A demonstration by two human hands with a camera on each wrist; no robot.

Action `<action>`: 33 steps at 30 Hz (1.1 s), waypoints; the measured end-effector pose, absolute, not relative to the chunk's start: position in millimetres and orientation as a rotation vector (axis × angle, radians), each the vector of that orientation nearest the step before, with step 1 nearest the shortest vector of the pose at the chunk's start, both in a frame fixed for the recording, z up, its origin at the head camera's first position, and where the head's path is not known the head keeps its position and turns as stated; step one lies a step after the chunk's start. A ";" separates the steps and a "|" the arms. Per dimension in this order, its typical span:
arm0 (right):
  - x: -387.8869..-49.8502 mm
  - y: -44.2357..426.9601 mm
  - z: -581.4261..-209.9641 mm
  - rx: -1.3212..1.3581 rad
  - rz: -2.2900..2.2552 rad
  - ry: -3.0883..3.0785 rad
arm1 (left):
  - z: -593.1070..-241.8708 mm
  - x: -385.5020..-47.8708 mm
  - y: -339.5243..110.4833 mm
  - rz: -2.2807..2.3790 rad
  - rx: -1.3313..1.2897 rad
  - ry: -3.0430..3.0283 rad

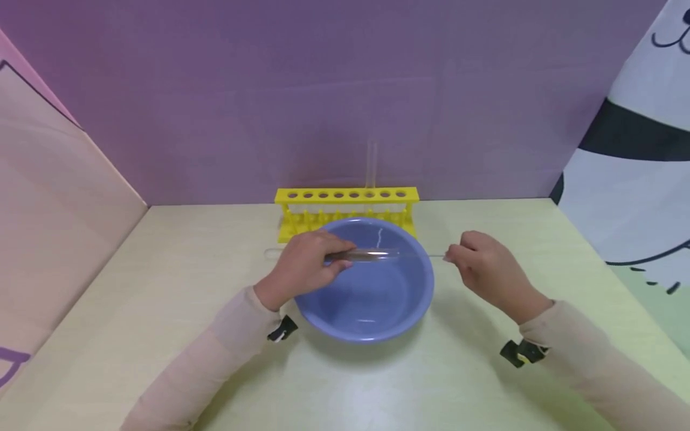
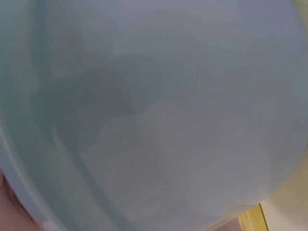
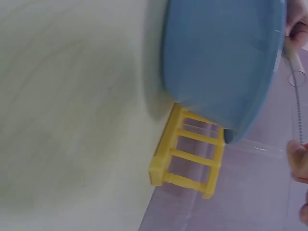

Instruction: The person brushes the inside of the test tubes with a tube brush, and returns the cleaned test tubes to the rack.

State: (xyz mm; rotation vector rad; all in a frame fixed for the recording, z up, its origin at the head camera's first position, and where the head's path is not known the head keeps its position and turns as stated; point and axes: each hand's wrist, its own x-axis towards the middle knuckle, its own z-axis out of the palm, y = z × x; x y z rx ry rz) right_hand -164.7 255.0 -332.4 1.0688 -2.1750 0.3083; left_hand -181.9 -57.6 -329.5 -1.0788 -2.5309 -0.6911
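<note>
Currently holding a clear test tube [image 1: 389, 252] in the left grip [image 1: 307, 263], fingers and thumb closed round it, above the upper half of a blue basin [image 1: 366, 311] at the centre of the head view. Noted lying nearly level, rounded end jutting out left of the grip, mouth pointing right. Pinching with the right grip [image 1: 487, 272], right of centre, the thin wire stem [image 1: 435, 256] of a brush [image 1: 358, 256]; running from there through the tube mouth to bristles inside the glass, just right of the left fingers.

Recorded as slim, colourless and see-through, with pale streaks of reflected light along the glass; showing a round rim at upper right of the right wrist view. Logged for the brush: brownish in the head view, with twisted wire.

Observed behind the basin, above centre, a yellow rack [image 1: 347, 193] with eight holes along its top bar, carrying a second clear tube [image 1: 371, 164] upright in the sixth from left. Set on a pale wood-grain desk [image 1: 215, 239]. Filled mostly with basin, plus a dark shadow, in the left wrist view.
</note>
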 end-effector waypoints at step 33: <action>-165.3 245.1 -336.9 1.088 0.272 -2.041 | -329.1 -180.8 -51.3 -0.809 -1.067 -2.647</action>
